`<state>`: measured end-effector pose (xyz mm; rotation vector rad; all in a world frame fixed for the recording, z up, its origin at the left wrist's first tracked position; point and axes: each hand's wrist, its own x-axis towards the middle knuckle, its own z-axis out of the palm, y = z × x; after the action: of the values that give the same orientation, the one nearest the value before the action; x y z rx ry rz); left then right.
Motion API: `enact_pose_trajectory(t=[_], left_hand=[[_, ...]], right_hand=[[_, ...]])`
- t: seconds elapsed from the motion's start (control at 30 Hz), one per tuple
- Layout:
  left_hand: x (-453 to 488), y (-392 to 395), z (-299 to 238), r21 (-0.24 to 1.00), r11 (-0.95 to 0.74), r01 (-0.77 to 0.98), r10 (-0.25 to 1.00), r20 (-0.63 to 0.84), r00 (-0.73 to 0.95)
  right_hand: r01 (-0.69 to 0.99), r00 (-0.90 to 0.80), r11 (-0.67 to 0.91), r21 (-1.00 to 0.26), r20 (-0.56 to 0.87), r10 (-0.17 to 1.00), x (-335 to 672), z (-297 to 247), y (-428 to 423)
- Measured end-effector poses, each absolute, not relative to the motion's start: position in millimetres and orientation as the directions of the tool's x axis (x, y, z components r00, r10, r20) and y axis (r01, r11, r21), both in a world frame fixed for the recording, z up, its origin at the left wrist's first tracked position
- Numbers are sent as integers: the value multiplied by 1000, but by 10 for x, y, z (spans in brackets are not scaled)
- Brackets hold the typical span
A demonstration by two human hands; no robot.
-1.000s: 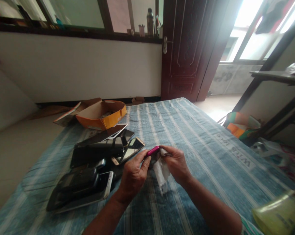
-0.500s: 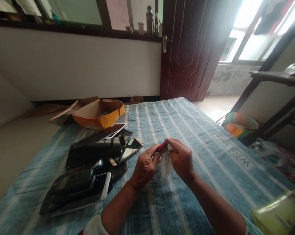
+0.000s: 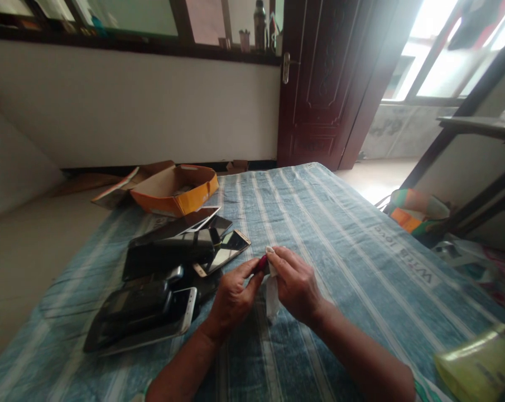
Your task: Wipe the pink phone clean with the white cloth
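My left hand [image 3: 232, 298] is closed around a small pink phone [image 3: 262, 262], of which only the top edge shows between my fingers. My right hand [image 3: 294, 285] presses a white wipe [image 3: 272, 296] against that phone, fingers pinched on the cloth. Both hands hover just above a blue striped bedsheet [image 3: 340, 234]. To the left of my hands lies a pile of dark phones and tablets [image 3: 164, 268], with a gold-edged phone [image 3: 225, 252] nearest my left hand.
An orange cardboard box [image 3: 174, 192] sits at the bed's far left edge. A dark wooden door [image 3: 319, 84] stands beyond the bed. A yellow-green packet [image 3: 478, 365] lies at the lower right. A dark table frame [image 3: 474, 167] and coloured bags [image 3: 415, 209] stand on the right.
The pink phone has turned edge-on and is now mostly hidden between my hands. My right hand has closed in over it with the wipe.
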<state>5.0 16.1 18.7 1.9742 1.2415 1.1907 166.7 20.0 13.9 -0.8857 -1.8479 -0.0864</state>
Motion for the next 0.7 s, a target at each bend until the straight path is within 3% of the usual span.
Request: enact_pose_trajectory(t=[0.23,0.43,0.57,0.7], left_hand=[[-24,132,155,756,-435,489,898,406,171],[-67,131,162,809,-391,440,920,346,181],[-68,147,123,828,-399,394,916,341,210],[-28,171,95,805,-435,404,899,366,238]], right_hand=[[718,-269,669,-191,811,520,1737,-10,236],[771,-239,603,-206,783,574,1797,-52,263],[746,-240,630,-216,795,557,1692,-37,199],[709,-321,691,-144,806,497,1503,-48,89]])
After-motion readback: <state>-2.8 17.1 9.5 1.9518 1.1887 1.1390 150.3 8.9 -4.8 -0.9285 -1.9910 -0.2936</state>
